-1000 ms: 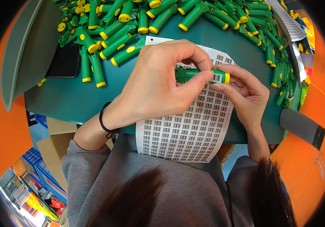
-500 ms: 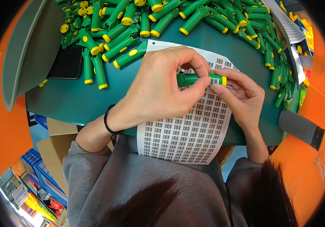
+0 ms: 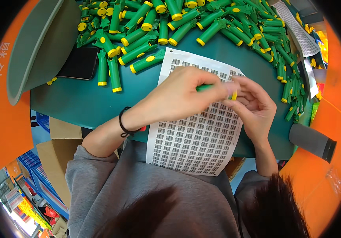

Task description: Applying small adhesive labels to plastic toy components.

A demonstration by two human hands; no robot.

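Above a white sheet of small barcode labels (image 3: 190, 148), both hands come together around a green plastic tube (image 3: 205, 87) with a yellow end cap. My left hand (image 3: 180, 95) lies over the tube, its thumb and fingers closed on it and smeared by motion. At the yellow end, my right hand (image 3: 257, 104) pinches the tube between thumb and fingers. Most of the tube is hidden by the left hand, and its label cannot be seen now. The sheet's lower part reaches over the table's near edge toward my lap.
Several similar green tubes (image 3: 182, 31) are heaped across the far side of the green table (image 3: 71, 103). A black phone (image 3: 79, 63) lies by a grey bin (image 3: 35, 47) at left. A grey cylinder (image 3: 311, 141) rests at right. Below left stands a cardboard box (image 3: 57, 158).
My left hand has shifted over the tube, covering the barcode label that showed near its yellow end. The right hand keeps its hold. The whole view has moved slightly.
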